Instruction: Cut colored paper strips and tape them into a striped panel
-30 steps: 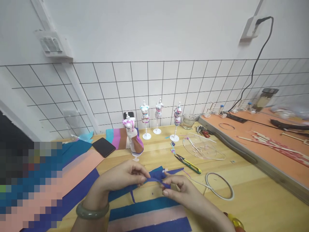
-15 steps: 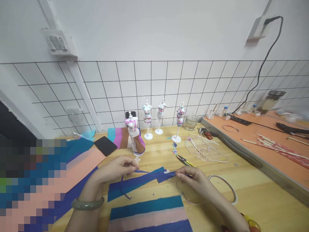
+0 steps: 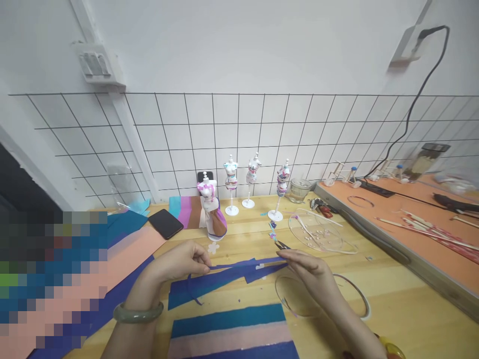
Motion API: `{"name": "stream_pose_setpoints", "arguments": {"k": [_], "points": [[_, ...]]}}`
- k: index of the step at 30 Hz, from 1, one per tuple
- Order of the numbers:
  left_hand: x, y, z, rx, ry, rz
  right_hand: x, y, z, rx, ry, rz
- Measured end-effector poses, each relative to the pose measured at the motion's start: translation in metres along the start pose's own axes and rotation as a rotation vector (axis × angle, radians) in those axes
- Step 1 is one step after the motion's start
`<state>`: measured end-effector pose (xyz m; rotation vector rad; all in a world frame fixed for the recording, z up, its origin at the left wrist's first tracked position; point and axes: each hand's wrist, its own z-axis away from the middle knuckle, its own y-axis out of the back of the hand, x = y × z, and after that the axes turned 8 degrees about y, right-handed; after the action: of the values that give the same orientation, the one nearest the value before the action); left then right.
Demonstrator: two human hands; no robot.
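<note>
My left hand [image 3: 179, 264] pinches one end of a thin dark-blue paper strip [image 3: 243, 263], and my right hand [image 3: 310, 271] pinches the other end. The strip is stretched flat between them just above the wooden table [image 3: 404, 309]. Under it lies a blue and teal striped sheet [image 3: 209, 286]. A striped teal, pink and blue sheet [image 3: 228, 331] lies nearer to me. A green bangle [image 3: 137, 313] sits on my left wrist.
Small dress-form mannequins [image 3: 213, 214] stand at the back by the wire grid. A black phone [image 3: 165, 223], green-handled snips [image 3: 280, 244], a clear dish [image 3: 318, 234], a white ring [image 3: 359, 299] and coloured paper sheets [image 3: 130, 244] lie around. An orange bench [image 3: 419, 224] is at right.
My hands have moved apart, the right one going rightward, and the blue strip that was bunched between them is now pulled out straight.
</note>
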<state>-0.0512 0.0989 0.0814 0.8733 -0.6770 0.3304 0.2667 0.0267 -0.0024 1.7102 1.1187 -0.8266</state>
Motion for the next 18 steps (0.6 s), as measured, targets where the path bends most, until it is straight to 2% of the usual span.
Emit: {"name": "stream_pose_setpoints", "arguments": {"k": [10,18], "points": [[0.0030,-0.0016,0.0018,-0.007,0.030,-0.033,-0.0023,-0.0064,0.0017,0.067,-0.133,-0.226],[-0.0010,0.0007,-0.0001,0.000,0.051,-0.037,-0.0004,-0.0056,0.0004,0.087,-0.212,-0.292]]}}
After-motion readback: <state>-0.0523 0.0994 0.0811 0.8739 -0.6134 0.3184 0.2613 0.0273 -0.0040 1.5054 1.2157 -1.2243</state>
